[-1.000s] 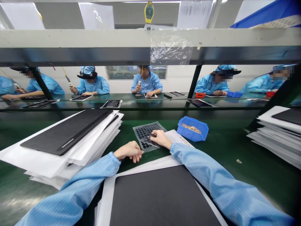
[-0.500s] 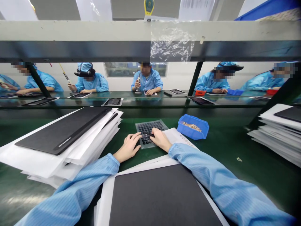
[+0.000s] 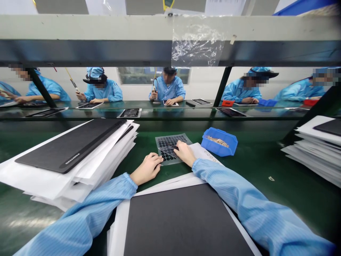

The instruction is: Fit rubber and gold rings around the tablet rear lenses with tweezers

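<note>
Over on the left there's a messy pile of white sheets [image 3: 106, 158] with a dark tablet-like panel [image 3: 71, 144] on top, tilted a bit, its raised strip along the right side. Next along is the left hand [image 3: 147, 169], palm down, fingers loosely bent and a little apart, not gripping anything that I can see. Its fingertips are right at the near left corner of the clear sheet of black rings [image 3: 168, 153], seemingly touching it — can't tell how hard.

That ring sheet lies on the green tabletop [image 3: 253, 160], roughly between the two hands. Above it is a slim dark tool [image 3: 174, 146], tweezers maybe, too small to be sure. The right hand [image 3: 185, 153] has it pinched between thumb and fingers, other fingers tucked in, tip out over the rings.

Closest to the wearer, below both hands, a big dark panel [image 3: 186, 220] sits on white sheets. Just right of the right hand is a white page with small ring shapes [image 3: 207, 155], partly under the wrist, then a blue bin [image 3: 225, 148] of little tan bits [image 3: 217, 141]. Far right — another stack of white sheets [image 3: 315, 153].
</note>
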Action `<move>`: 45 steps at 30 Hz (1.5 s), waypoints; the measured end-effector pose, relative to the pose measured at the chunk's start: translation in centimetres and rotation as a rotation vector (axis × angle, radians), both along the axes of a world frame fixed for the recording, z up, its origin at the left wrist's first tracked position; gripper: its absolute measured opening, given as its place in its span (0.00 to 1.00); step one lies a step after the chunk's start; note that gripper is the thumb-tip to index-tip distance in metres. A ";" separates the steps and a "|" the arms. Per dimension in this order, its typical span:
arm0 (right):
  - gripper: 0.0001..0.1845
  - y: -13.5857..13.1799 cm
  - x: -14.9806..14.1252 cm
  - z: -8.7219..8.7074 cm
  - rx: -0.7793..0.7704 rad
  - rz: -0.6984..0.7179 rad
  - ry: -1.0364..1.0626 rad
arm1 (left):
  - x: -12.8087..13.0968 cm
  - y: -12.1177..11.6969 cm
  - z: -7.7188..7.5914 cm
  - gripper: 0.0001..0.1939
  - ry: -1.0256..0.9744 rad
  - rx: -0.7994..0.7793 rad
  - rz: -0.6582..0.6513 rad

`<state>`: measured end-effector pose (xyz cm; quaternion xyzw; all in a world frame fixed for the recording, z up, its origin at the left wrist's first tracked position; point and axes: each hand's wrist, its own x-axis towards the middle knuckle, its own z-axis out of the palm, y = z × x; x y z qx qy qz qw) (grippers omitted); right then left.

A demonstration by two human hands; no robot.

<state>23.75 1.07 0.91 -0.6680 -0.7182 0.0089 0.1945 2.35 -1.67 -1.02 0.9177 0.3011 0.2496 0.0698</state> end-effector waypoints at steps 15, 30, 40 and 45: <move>0.06 0.5 0.7 -0.3 0.029 0.046 0.052 | -0.1 4.1 0.1 0.13 -0.045 0.008 0.079; 0.09 1.7 3.1 0.1 0.037 0.297 0.074 | -0.5 4.0 -0.3 0.15 0.057 0.019 0.195; 0.09 0.9 3.7 2.8 0.040 0.256 0.168 | -0.2 4.0 -0.2 0.15 0.051 0.060 0.222; 0.18 -2.9 7.6 7.4 0.033 0.090 0.307 | -0.7 4.2 1.3 0.17 0.008 0.034 0.218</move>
